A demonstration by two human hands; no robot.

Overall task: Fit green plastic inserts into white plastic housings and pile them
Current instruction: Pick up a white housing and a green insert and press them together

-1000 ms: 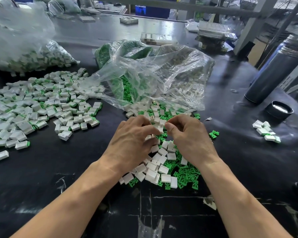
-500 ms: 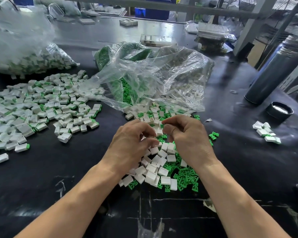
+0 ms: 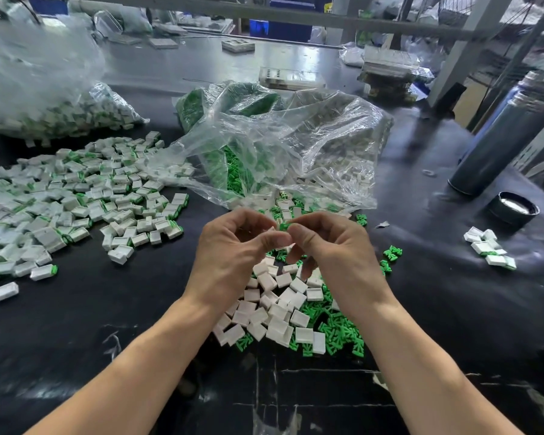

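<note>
My left hand (image 3: 233,262) and my right hand (image 3: 336,255) meet fingertip to fingertip above the table. A green insert (image 3: 284,226) shows between the tips, pinched by my right fingers. My left fingers curl round a white housing that is mostly hidden. Below the hands lies a heap of loose white housings (image 3: 274,309) mixed with green inserts (image 3: 336,331). A wide pile of assembled white-and-green pieces (image 3: 76,199) spreads across the left of the black table.
An open clear plastic bag (image 3: 280,146) with green and white parts lies behind the hands. Another filled bag (image 3: 44,98) sits far left. A grey metal flask (image 3: 500,142) and its black cap (image 3: 514,210) stand right, beside a small cluster of assembled pieces (image 3: 490,251).
Both hands have risen off the loose heap and come together, and the green insert now shows between the fingertips.
</note>
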